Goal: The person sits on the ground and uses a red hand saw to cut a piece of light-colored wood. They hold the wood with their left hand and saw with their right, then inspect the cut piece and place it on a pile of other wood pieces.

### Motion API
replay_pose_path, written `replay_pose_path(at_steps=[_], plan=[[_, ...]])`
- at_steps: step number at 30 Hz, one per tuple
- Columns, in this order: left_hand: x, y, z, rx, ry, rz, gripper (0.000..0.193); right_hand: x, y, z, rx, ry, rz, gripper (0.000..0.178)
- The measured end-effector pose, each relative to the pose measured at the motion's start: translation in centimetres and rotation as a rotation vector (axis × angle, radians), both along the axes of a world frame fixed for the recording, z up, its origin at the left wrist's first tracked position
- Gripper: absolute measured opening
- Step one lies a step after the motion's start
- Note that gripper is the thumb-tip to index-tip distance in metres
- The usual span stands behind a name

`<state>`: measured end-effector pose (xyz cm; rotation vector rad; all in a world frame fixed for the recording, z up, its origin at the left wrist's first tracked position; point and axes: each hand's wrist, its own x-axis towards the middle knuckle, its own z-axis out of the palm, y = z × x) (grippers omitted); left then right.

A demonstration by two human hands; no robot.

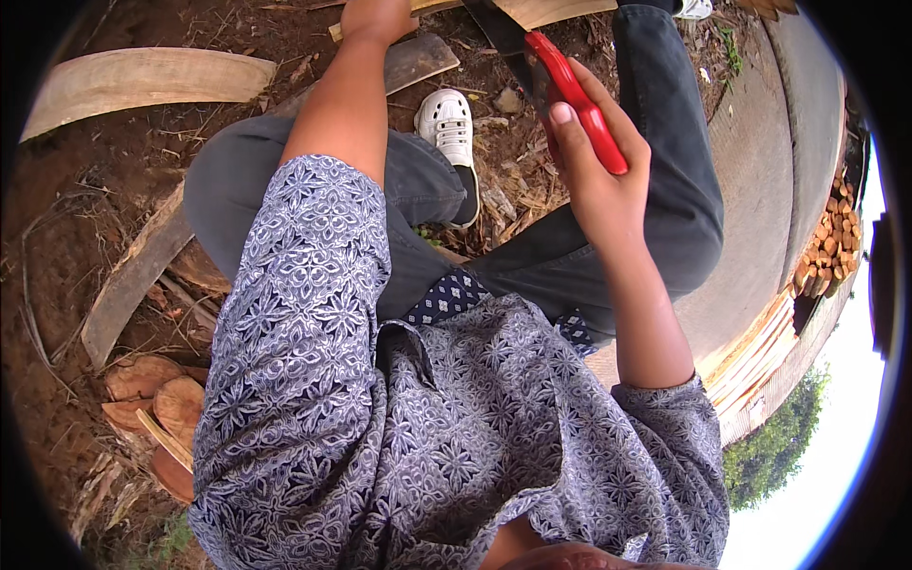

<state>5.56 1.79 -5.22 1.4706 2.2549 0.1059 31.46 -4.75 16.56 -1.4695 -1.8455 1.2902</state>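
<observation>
My right hand point(603, 161) is wrapped round the red handle of a handsaw point(594, 128), thumb along its side. The saw's wide dark blade runs up and left past the top edge, where its far end is cut off. Beside it, a pale curved wooden board point(551, 11) shows at the top. My left hand point(375, 19) reaches to the top edge and lies against a pale strip of wood point(442, 6). Its fingers are mostly out of the picture, so their grip is hidden. A greyish board point(418, 65) lies just below that hand.
A long pale board point(152, 85) lies on the soil at left, and a weathered plank point(133, 271) slants beside my knee. Reddish wood pieces point(176, 404) are heaped lower left. My white clog point(446, 128) rests among wood chips. Stacked cut wood point(831, 237) stands far right.
</observation>
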Motion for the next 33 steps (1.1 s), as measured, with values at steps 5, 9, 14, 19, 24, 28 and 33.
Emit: replay_pose_path(at_steps=[5,9,14,19,24,28,33], plan=[[0.3,1.1,0.0,0.007,0.005,-0.013,0.033,-7.1,6.2,-9.8,0.163,0.145,-0.039,0.035],[-0.1,1.0,0.2,-0.018,-0.008,0.001,0.033,-6.3,4.2,-11.6,0.218,0.068,0.001,0.053],[0.0,0.7,1.0,-0.031,-0.006,-0.027,0.035,-1.9,2.5,-13.9,0.034,0.235,0.005,0.056],[0.0,0.5,1.5,-0.036,-0.008,-0.047,0.035,1.2,-1.7,-8.0,-0.072,0.084,-0.035,0.057],[0.0,0.4,0.8,-0.055,-0.001,-0.020,0.034,4.1,-3.1,1.6,-0.069,-0.074,0.001,0.055],[-0.1,0.2,1.1,-0.033,-0.026,0.009,0.033,1.2,-0.9,1.2,-0.042,-0.021,0.008,0.052],[0.8,1.5,0.3,0.046,-0.054,0.002,0.031,-4.3,7.0,-11.5,0.255,0.097,0.003,0.053]])
